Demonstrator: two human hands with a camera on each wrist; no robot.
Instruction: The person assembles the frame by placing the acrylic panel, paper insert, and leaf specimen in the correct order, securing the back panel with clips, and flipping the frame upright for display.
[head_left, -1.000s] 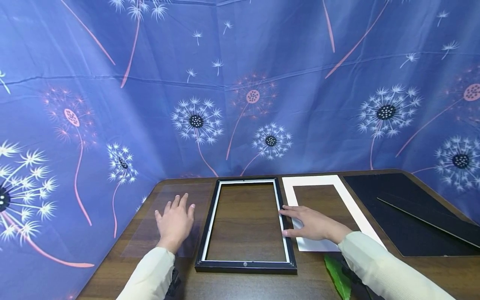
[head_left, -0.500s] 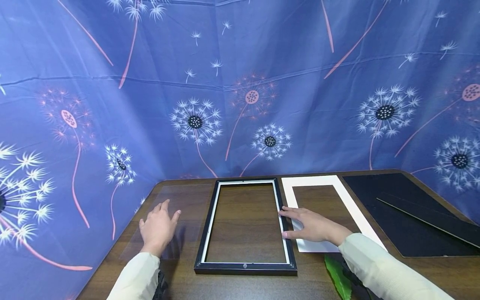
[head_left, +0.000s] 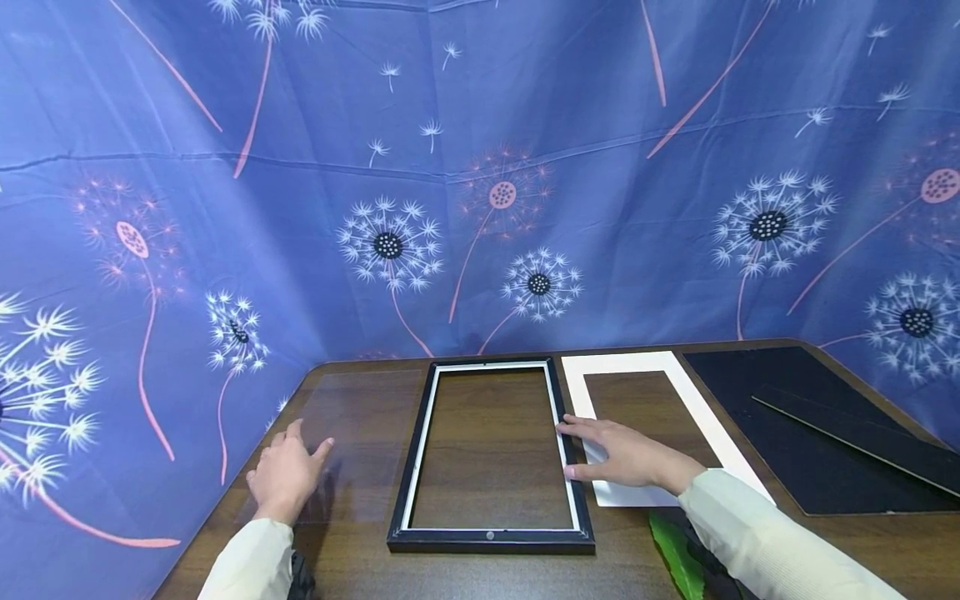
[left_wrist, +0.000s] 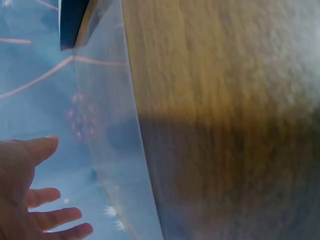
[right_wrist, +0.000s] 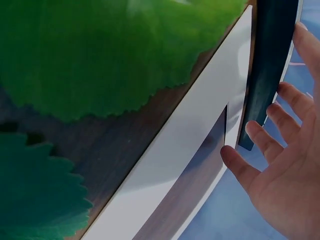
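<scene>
An empty black picture frame with a white inner edge lies flat in the middle of the wooden table. My right hand rests at its right side, thumb and fingertips on the black edge and fingers extended. Over a clear transparent sheet left of the frame, my left hand hovers with fingers spread and nothing held. In the left wrist view the sheet's edge runs beside that hand. Under the right forearm side lies a white mat board with a rectangular opening, partly covered by the right hand.
A black backing board with a raised flap lies at the far right. Green leaves show near the right sleeve and fill much of the right wrist view. A blue dandelion-print cloth hangs behind and left of the table.
My left hand has moved left and toward me across the clear sheet, away from the frame. The right hand stays at the frame's right edge.
</scene>
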